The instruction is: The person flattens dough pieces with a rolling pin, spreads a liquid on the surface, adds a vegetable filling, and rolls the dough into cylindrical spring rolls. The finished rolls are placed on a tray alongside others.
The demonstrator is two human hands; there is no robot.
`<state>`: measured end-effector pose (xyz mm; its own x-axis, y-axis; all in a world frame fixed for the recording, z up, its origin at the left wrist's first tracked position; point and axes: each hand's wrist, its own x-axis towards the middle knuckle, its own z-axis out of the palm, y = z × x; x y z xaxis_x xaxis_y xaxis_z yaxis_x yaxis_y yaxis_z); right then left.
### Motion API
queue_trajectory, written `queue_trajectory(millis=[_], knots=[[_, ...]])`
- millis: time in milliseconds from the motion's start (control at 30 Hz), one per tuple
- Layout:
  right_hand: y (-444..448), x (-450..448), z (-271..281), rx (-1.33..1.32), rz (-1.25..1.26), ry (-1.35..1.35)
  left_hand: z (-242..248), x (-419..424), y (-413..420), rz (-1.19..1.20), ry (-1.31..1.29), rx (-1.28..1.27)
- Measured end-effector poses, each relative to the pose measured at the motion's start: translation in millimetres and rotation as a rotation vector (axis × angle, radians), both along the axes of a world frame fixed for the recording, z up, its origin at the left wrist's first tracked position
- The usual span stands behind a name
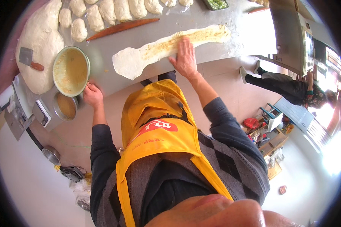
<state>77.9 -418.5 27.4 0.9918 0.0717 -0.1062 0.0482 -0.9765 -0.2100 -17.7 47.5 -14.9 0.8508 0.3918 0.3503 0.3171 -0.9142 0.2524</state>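
A long flattened strip of dough (159, 52) lies across the metal worktable, with a yellowish-brown paste smeared over most of it. The strip's left end is bare. Flat on the paste, near the middle, rests my right hand (186, 61), slightly blurred, thumb apart and holding nothing. My left hand (93, 95) grips the near right rim of a pale green bowl (71, 71), which is tilted and coated inside with similar paste. A tapered wooden rolling pin (123, 28) lies beyond the strip.
Large dough mass (41, 31) at left carries a wooden-handled scraper (26, 57). Several dough pieces (108, 11) line the back, near a tray of chopped greens (217, 4). A metal bowl (65, 106) sits at the table's near edge. Another person (284, 85) stands at far right.
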Motion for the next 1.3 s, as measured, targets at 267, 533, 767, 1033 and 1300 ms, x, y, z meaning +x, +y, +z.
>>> queue_trajectory(millis=[267,533,767,1033,1300], knots=[[-147.1,70.9,-46.7,-0.031,-0.384,-0.24,3.3,6.1,1.3,-0.061,-0.001,0.004],[-59.9,35.3,-23.5,0.134,0.311,-0.064,7.8,1.7,-3.0,-0.026,0.022,0.017],[-115.9,38.4,-56.2,-0.055,-0.362,-0.246,0.8,1.4,2.1,0.02,0.098,0.01],[117.8,-63.2,7.9,0.24,0.502,0.154,3.1,2.7,-1.9,0.033,0.089,-0.002],[4.5,-1.7,-35.2,0.0,-0.028,-0.172,-3.9,2.2,-4.7,-0.006,0.015,-0.007]])
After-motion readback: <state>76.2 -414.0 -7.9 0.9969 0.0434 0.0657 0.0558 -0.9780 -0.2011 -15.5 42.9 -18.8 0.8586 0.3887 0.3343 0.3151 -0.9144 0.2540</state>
